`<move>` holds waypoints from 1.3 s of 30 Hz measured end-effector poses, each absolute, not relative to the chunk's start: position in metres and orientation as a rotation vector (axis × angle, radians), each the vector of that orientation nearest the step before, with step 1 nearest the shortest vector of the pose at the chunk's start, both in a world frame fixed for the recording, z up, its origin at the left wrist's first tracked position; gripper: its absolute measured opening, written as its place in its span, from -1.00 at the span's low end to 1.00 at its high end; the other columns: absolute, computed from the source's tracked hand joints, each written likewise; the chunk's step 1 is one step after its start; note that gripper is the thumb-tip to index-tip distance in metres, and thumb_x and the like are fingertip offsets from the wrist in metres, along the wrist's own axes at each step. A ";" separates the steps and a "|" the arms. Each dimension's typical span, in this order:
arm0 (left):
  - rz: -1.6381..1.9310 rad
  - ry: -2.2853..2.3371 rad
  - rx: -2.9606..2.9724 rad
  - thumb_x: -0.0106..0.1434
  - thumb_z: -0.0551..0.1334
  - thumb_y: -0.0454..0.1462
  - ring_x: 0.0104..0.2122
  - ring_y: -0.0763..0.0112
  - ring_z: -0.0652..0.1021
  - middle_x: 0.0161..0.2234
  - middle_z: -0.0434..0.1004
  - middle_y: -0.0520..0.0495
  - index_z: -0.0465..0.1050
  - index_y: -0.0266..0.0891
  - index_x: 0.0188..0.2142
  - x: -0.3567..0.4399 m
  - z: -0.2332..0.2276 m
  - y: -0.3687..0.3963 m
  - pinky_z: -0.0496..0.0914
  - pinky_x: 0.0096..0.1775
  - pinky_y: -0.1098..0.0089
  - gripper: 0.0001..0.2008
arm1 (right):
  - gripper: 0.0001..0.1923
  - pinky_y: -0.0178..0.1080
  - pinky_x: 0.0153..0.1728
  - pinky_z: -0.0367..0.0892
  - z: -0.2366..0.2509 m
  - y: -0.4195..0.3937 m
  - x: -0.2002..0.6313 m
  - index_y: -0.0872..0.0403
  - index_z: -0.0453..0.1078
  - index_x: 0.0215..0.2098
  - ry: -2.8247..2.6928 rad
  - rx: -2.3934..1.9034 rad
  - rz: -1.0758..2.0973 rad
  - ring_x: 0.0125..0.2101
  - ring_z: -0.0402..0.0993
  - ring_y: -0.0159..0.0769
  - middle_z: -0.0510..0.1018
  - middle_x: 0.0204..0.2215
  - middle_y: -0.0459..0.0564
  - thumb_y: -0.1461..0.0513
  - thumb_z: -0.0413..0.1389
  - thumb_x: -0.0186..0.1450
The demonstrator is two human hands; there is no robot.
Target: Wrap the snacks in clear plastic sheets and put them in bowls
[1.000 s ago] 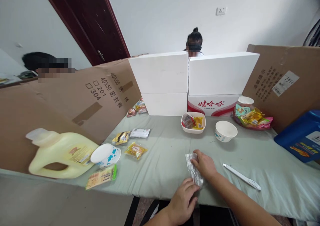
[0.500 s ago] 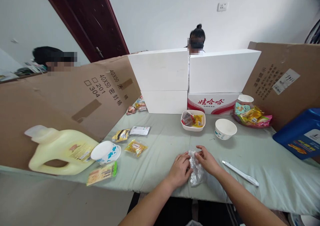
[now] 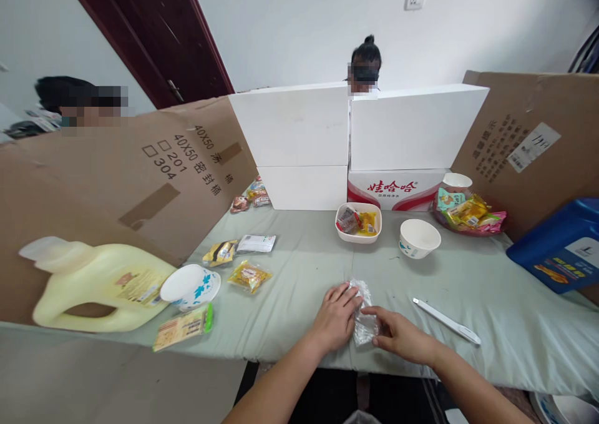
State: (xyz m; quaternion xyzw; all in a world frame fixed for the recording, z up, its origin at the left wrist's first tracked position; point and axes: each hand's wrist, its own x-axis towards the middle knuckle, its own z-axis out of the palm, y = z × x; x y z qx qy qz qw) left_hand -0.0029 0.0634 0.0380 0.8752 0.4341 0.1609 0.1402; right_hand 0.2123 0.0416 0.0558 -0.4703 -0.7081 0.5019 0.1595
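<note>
2 hands (image 3: 336,320) touch 1 crumpled clear wrapper (image 3: 365,333) near 1 white tool (image 3: 446,321).

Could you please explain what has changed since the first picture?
The left hand moved forward to the far part of the clear plastic bag; the right hand came back toward its near part. The slim white tool and yellow jug stayed in place.
</note>
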 end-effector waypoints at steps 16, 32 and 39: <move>0.284 1.322 2.555 0.30 0.07 -0.21 0.27 0.10 0.12 0.33 0.04 -0.03 0.03 -0.05 0.30 -0.002 0.038 0.068 0.03 0.20 -0.06 -0.42 | -0.51 -0.05 -0.02 0.27 0.029 -0.007 0.205 0.04 0.30 0.10 -2.526 -1.308 0.025 0.02 0.34 -0.04 0.45 0.04 0.09 0.17 0.18 0.21; 0.604 0.838 2.659 0.26 0.14 -0.34 -0.09 0.25 0.42 -0.19 0.52 -0.08 0.48 -0.20 -0.16 0.003 0.034 0.065 0.32 -0.02 0.22 -0.80 | -0.48 -0.07 0.06 0.26 0.026 -0.023 0.197 0.03 0.24 0.15 -2.533 -1.242 0.193 0.02 0.34 -0.13 0.44 0.04 0.05 0.29 0.15 0.22; 0.706 0.773 2.531 0.25 0.14 -0.35 -0.09 0.29 0.44 -0.20 0.54 -0.07 0.48 -0.21 -0.26 0.000 0.034 0.062 0.31 0.00 0.24 -0.85 | -0.53 0.02 0.11 0.18 0.028 -0.018 0.207 0.05 0.29 0.09 -2.511 -1.203 0.213 0.13 0.24 -0.04 0.41 0.09 0.09 0.20 0.17 0.22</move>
